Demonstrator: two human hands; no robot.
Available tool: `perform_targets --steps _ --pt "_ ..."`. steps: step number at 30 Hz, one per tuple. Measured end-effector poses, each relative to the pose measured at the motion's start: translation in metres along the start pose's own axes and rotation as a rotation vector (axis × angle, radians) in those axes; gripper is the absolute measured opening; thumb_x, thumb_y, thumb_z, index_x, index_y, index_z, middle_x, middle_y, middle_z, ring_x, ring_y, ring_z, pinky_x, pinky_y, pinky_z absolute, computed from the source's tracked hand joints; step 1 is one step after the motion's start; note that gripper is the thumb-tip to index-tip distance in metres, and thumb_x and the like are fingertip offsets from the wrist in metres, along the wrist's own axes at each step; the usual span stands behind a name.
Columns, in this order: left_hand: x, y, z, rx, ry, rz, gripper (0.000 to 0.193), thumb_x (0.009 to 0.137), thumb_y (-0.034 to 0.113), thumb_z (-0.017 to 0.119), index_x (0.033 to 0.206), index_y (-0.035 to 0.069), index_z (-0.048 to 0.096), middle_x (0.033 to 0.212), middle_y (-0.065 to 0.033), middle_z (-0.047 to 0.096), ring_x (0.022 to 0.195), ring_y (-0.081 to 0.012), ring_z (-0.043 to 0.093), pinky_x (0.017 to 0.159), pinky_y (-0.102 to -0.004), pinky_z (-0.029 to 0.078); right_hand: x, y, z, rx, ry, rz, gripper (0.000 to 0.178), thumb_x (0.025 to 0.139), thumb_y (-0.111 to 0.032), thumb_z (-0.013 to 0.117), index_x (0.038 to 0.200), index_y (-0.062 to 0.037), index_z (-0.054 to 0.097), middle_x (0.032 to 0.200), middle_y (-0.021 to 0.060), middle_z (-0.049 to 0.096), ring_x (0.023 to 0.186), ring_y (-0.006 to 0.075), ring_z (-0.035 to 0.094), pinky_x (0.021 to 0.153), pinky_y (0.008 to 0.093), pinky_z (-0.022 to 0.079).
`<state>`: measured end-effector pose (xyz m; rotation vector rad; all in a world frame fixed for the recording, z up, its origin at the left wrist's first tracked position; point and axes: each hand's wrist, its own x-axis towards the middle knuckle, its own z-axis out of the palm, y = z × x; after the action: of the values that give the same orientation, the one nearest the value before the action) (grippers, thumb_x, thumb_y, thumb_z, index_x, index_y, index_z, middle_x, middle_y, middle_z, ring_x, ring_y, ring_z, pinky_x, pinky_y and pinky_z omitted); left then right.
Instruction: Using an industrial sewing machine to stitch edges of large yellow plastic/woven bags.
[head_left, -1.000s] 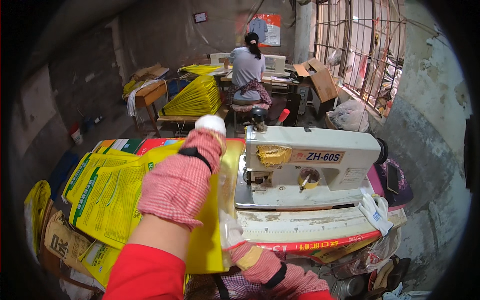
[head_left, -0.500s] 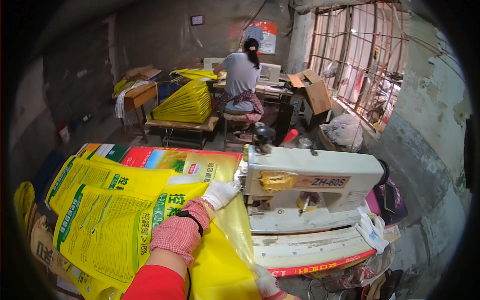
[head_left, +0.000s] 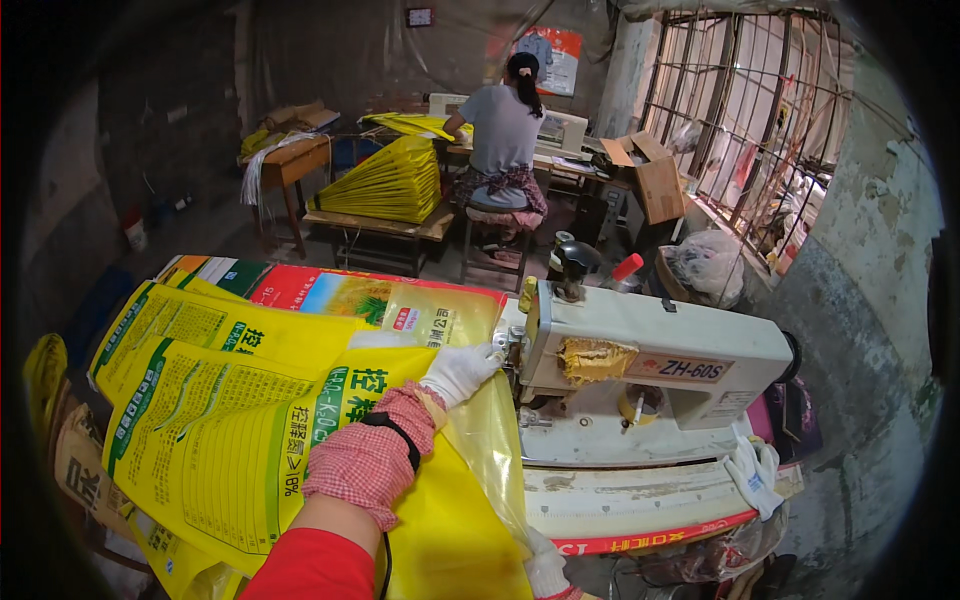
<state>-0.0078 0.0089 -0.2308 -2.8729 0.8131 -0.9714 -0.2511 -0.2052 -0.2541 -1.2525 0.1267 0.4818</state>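
My left hand point(head_left: 462, 374), in a white glove with a red checked sleeve cover, pinches the upper edge of a yellow printed woven bag point(head_left: 220, 440) close to the needle end of a white sewing machine point(head_left: 660, 350). A translucent liner point(head_left: 490, 440) shows along the bag's right edge. Low in the picture my right hand point(head_left: 546, 568), also white-gloved, is closed at that same edge, its fingers partly hidden. Another yellow bag point(head_left: 190, 325) lies behind the first, over a red and gold printed bag point(head_left: 400, 300).
A spare white glove point(head_left: 752, 472) lies at the right of the machine's bed. Beyond, a co-worker point(head_left: 505, 130) sits on a stool, facing away, beside a bench with folded yellow bags point(head_left: 385, 185). An open carton point(head_left: 650, 180) stands near the barred window point(head_left: 750, 130).
The whole view has shifted, so the machine appears farther right. Both hands keep about the same places on the bag, the left one still beside the needle end.
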Motion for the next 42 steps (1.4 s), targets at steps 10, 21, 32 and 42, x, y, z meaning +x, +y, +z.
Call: perform_targets --steps 10,21,32,42 --pt "0.004 -0.013 0.008 -0.166 0.079 -0.018 0.014 0.077 0.01 0.055 0.09 0.013 0.059 0.081 -0.0082 0.054 0.07 -0.0262 0.058 0.056 -0.0334 0.048 0.01 0.008 0.0 0.379 0.033 -0.013 0.032 0.092 -0.005 0.042 0.122 0.0023 0.046 0.118 0.0101 0.053 0.106 0.0209 0.051 0.091 0.031 0.042" --pt "0.017 -0.008 0.016 -0.38 0.028 -0.005 0.007 0.072 0.005 0.056 0.076 0.009 0.059 0.079 -0.0078 0.058 0.075 -0.0247 0.059 0.064 -0.029 0.047 -0.01 -0.041 -0.009 -0.174 0.163 -0.018 0.038 0.089 -0.012 0.054 0.123 0.0009 0.048 0.115 0.0084 0.057 0.099 0.0134 0.054 0.084 0.0247 0.043" --pt "0.018 -0.024 0.009 -0.224 -0.11 0.138 0.008 0.075 0.016 0.055 0.078 0.013 0.062 0.078 -0.0076 0.059 0.07 -0.0278 0.06 0.06 -0.0333 0.048 -0.004 -0.027 0.003 -0.054 0.026 -0.185 0.035 0.089 -0.008 0.053 0.122 0.0029 0.048 0.111 0.0089 0.057 0.102 0.0147 0.053 0.088 0.0245 0.041" --pt "0.009 -0.029 0.004 -0.586 -0.128 -0.09 0.009 0.071 0.007 0.059 0.078 0.01 0.061 0.079 -0.0092 0.059 0.077 -0.026 0.059 0.069 -0.0306 0.048 -0.005 -0.028 0.008 0.579 0.023 0.012 0.037 0.092 -0.008 0.047 0.126 0.0044 0.041 0.117 0.0088 0.053 0.105 0.0145 0.051 0.09 0.0233 0.04"
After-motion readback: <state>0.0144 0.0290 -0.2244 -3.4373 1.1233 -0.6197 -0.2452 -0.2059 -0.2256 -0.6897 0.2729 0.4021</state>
